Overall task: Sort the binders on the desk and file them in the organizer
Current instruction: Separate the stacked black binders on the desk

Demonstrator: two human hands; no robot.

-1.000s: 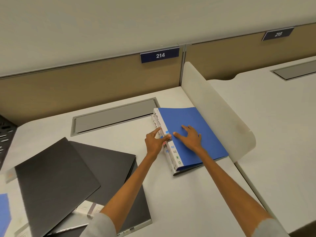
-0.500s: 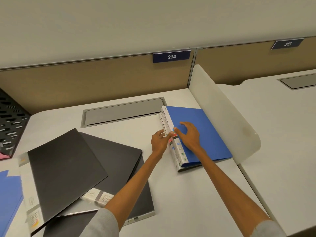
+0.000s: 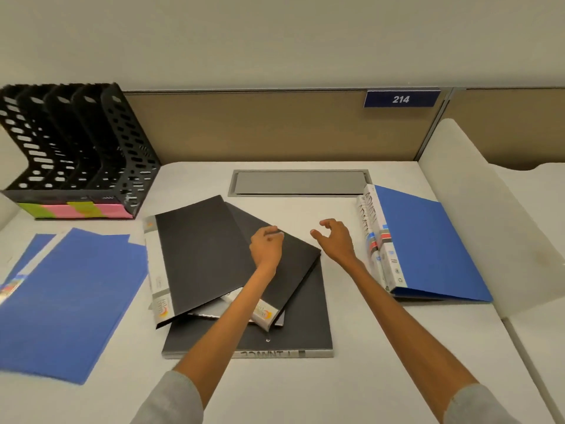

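white desk [image 3: 305,393] | tan partition [image 3: 260,127] (sign 214 [image 3: 401,99]) | pale wall [image 3: 275,35]

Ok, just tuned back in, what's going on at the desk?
A person is sorting binders. The left hand is at the far edge of the fanned black binders; grip unclear. The right hand hovers open beside the blue binders on the right. Blue folders lie at left. No binders show in the black organizer yet.
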